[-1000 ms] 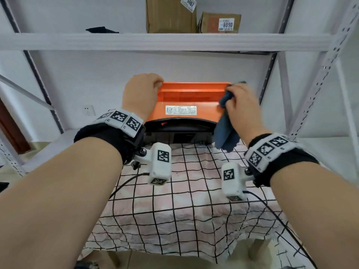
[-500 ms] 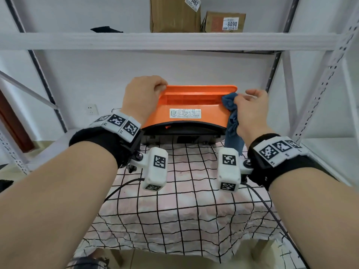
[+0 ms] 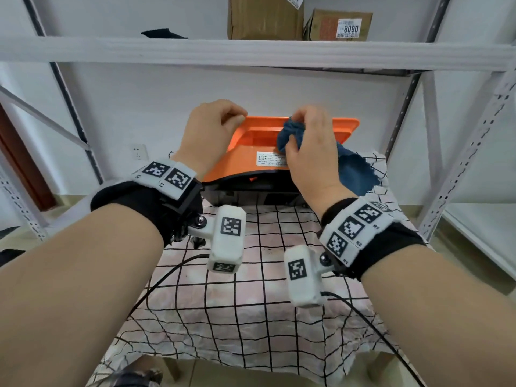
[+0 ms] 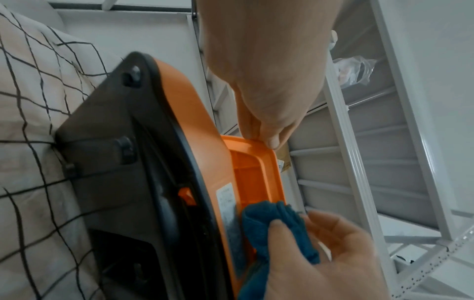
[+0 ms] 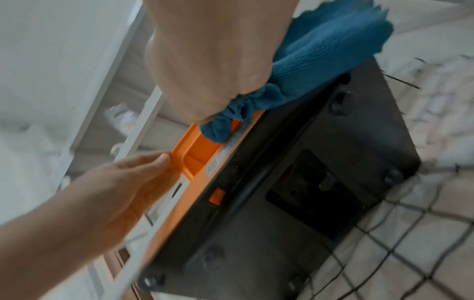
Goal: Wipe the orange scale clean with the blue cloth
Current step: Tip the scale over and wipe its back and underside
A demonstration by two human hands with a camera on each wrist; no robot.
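The orange scale (image 3: 248,160) stands tipped up on the checked tablecloth (image 3: 251,317), its black underside (image 5: 307,182) facing me. My left hand (image 3: 223,121) grips its upper left corner, thumb (image 5: 164,159) on the orange rim (image 4: 256,142). My right hand (image 3: 307,143) holds the bunched blue cloth (image 3: 291,132) and presses it into the orange recess near the white label (image 3: 268,159). The cloth's loose end (image 3: 358,174) hangs to the right behind that hand. The left wrist view shows the cloth (image 4: 277,225) against the recess (image 4: 254,178).
A white shelf board (image 3: 251,55) runs overhead with cardboard boxes (image 3: 265,18) on it. Perforated metal uprights (image 3: 458,163) stand at the right, slanted braces at the left. Black cables (image 3: 173,269) trail across the tablecloth from the wrist cameras. A wall socket (image 3: 138,152) sits behind.
My right hand has carried the cloth leftward from the scale's right end to the middle of the recess. My left hand keeps its hold on the left corner.
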